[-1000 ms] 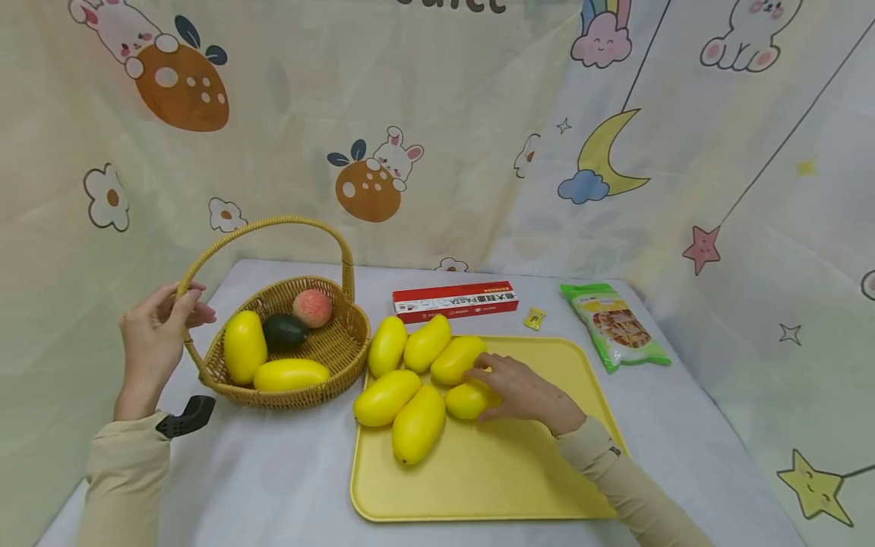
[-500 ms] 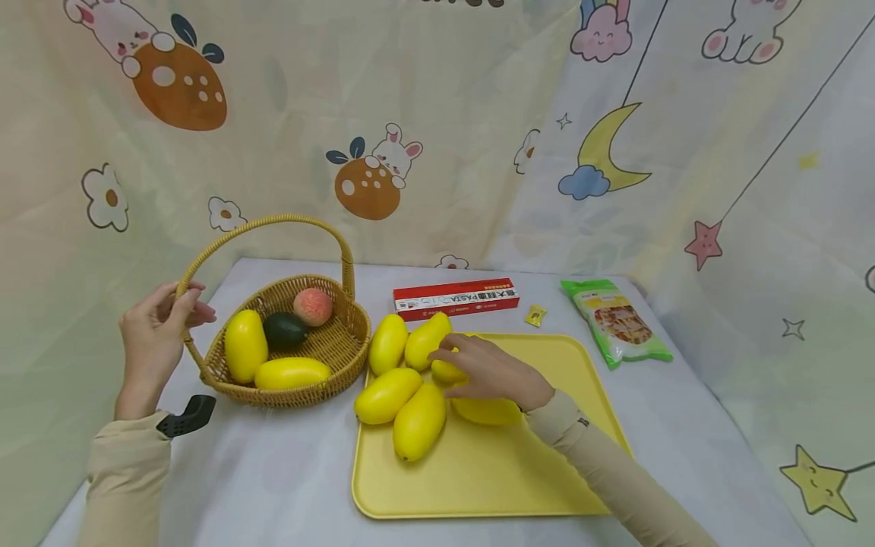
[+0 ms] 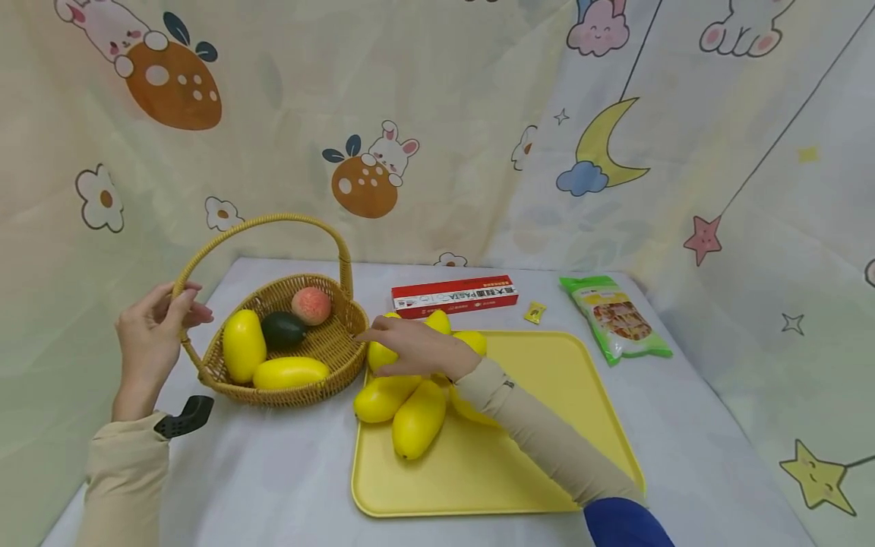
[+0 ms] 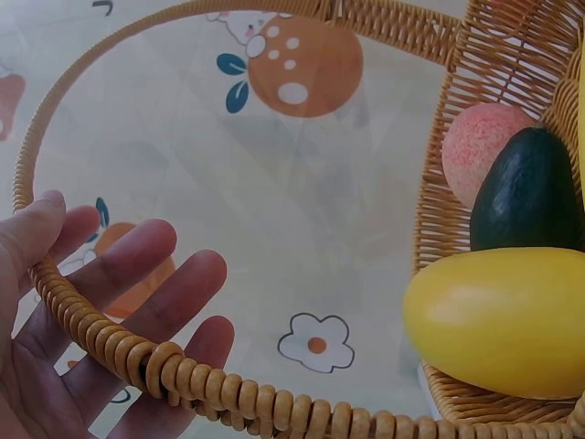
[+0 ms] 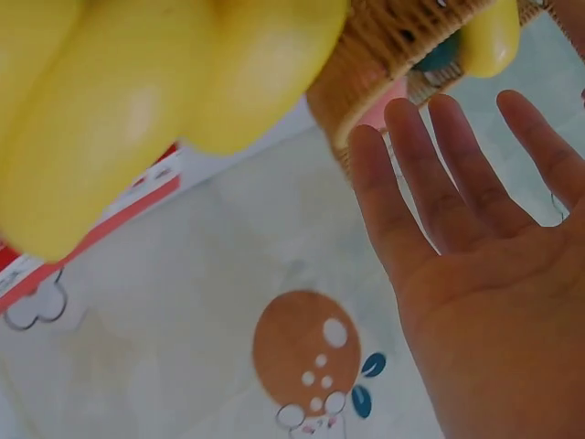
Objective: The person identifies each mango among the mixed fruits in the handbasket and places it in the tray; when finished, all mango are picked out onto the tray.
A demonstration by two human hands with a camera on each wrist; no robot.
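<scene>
- Basket [image 3: 333,339], just left of the tray [image 3: 478,479]: the left hand [image 3: 153,334] has thumb and fingers round one side of its handle [image 3: 280,217]. A sideways tug there could tip it.
- The peach [image 3: 311,305], green fruit [image 3: 283,331] and pair of yellow fruits [image 3: 244,346] inside, also left of the tray, look loose; a tilt might roll them together.
- The right hand [image 3: 424,346], fingers spread and seemingly bare, hangs over the tray's back-left corner by the basket's rim. Whether they touch, I can't tell; a knock could shove the basket.
- The yellow mound [image 3: 418,422] on the tray's left part looks smooth; a brushing sleeve [image 3: 547,437] could send one fruit off the edge.
</scene>
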